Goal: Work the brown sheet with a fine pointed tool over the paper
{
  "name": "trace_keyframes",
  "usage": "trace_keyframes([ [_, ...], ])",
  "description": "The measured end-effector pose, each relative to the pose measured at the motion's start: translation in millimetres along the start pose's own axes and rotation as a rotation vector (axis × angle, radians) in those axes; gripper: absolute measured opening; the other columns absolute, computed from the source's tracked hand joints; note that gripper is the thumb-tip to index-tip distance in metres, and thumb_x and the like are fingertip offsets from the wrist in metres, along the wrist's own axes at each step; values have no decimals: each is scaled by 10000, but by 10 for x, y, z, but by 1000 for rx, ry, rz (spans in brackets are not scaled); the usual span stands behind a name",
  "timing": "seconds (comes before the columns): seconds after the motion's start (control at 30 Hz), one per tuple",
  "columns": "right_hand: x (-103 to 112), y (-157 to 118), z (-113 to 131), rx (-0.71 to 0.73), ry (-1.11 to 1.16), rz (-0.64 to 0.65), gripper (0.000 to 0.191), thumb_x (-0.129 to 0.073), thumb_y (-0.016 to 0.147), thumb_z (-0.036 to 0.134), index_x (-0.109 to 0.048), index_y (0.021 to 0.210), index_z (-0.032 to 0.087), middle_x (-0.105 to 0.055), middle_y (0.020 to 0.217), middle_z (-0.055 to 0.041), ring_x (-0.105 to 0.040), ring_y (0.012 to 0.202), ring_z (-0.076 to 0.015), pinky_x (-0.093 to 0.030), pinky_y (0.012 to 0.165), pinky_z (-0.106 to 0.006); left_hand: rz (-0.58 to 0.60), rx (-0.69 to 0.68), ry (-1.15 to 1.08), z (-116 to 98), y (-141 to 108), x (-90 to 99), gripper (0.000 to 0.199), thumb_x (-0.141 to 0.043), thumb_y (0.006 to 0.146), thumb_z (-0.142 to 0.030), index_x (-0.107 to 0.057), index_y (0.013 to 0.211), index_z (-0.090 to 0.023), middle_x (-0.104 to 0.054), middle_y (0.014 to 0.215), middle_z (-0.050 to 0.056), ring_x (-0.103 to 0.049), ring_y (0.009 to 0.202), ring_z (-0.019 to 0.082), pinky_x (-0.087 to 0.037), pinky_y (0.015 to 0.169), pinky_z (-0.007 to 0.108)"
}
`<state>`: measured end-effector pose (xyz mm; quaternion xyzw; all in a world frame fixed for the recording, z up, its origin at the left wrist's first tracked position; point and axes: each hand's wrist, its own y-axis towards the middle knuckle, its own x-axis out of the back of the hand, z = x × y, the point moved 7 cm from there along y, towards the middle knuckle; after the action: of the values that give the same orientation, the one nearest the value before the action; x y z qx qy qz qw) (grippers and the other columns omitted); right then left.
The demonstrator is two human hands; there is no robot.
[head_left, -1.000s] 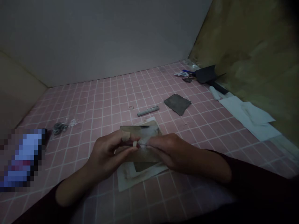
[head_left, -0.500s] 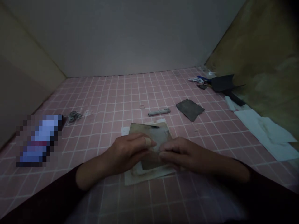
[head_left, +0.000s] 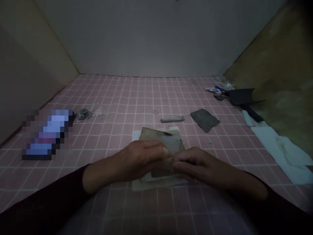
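Note:
A flat greyish square plate or sheet [head_left: 163, 173] with a dark mark on its far edge lies on stacked pale papers [head_left: 141, 186] in front of me. Over it, my left hand [head_left: 144, 160] has its fingers drawn together, with a beige band around one finger. From the other side my right hand [head_left: 195, 163] pinches thumb against curled fingers. The fingertips of both hands meet or nearly meet above the plate. Whatever they hold between them is too small and dark to make out.
Beyond the papers lie a greyish rolled tube [head_left: 172, 119], a small ring [head_left: 155, 111] and a dark sandpaper-like piece [head_left: 205, 120]. At left are a blurred-out phone [head_left: 49, 133] and a bag of metal rings [head_left: 84, 113]. A black scoop [head_left: 242, 96] and white paper [head_left: 274, 153] sit at right.
The whole view has shifted and tilted a little, so things appear farther right. My left fingertips have come closer to the right ones. The plate and papers stay under my hands.

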<state>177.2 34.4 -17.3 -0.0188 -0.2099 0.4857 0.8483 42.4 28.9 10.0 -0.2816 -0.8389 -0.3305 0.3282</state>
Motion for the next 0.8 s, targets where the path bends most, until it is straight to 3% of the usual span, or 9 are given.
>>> trace_keyframes([
  [0.13, 104, -31, 101, 208, -333, -319, 221, -407, 986, 203, -557, 827, 171, -570, 741, -15, -533, 656, -130, -395, 618, -258, -90, 77, -61, 22, 28, 103, 134, -651, 899, -177, -635, 1031, -162, -700, 841, 6, -666, 764, 109, -515, 691, 188],
  [0.2, 84, -24, 98, 226, -394, -343, 190, -406, 971, 177, -567, 870, 169, -571, 765, -20, -524, 662, -132, -385, 616, -263, -109, 95, -73, 27, 32, 120, 135, -663, 891, -184, -635, 1022, -167, -695, 814, -6, -664, 740, 105, -517, 680, 184],
  [0.27, 57, 18, 35, 137, -245, -222, 241, -420, 989, 235, -552, 797, 174, -512, 670, 17, -471, 588, -111, -361, 563, -242, -67, 67, -51, 10, 30, 75, 110, -622, 913, -162, -634, 1023, -164, -708, 885, 20, -678, 796, 118, -533, 714, 194],
  [0.37, -50, 34, -30, -33, 140, 69, 355, -417, 1013, 358, -543, 736, 175, -413, 545, 63, -389, 475, -84, -323, 470, -209, -42, -33, -12, -52, 23, 37, 126, -551, 943, -118, -633, 1032, -155, -711, 1005, 65, -688, 886, 135, -545, 773, 209],
  [0.4, -52, 26, -16, -36, 188, 88, 360, -412, 1015, 366, -554, 746, 172, -411, 532, 66, -384, 459, -82, -320, 457, -206, -61, -44, -8, -61, 23, 55, 131, -553, 941, -113, -631, 1039, -153, -711, 1012, 69, -688, 896, 138, -546, 779, 211],
  [0.53, 136, -45, 137, 206, -235, -318, 223, -445, 982, 222, -575, 811, 160, -532, 673, 7, -469, 594, -111, -371, 578, -245, -118, 93, -95, 24, 36, 155, 117, -642, 904, -174, -629, 1019, -161, -700, 866, 26, -688, 790, 130, -549, 707, 210],
  [0.6, 114, -72, 178, 270, -408, -397, 173, -440, 951, 153, -571, 837, 158, -539, 717, -6, -461, 619, -119, -358, 592, -258, -107, 148, -110, 66, 33, 159, 117, -656, 894, -182, -629, 1006, -162, -685, 824, 13, -683, 746, 125, -548, 676, 209],
  [0.7, 85, -12, 101, 168, -250, -256, 241, -447, 972, 193, -544, 754, 164, -483, 643, 30, -439, 567, -96, -344, 558, -233, -67, 99, -13, 53, 22, 105, 131, -641, 897, -143, -624, 1023, -176, -710, 921, 31, -697, 837, 137, -557, 721, 215],
  [0.8, -11, 31, 12, 27, 114, 38, 289, -444, 997, 286, -595, 785, 157, -450, 556, 58, -431, 493, -83, -347, 492, -202, -61, 17, 38, 9, 5, 64, 177, -610, 915, -133, -618, 1072, -214, -720, 1045, 45, -700, 941, 156, -574, 780, 237],
])
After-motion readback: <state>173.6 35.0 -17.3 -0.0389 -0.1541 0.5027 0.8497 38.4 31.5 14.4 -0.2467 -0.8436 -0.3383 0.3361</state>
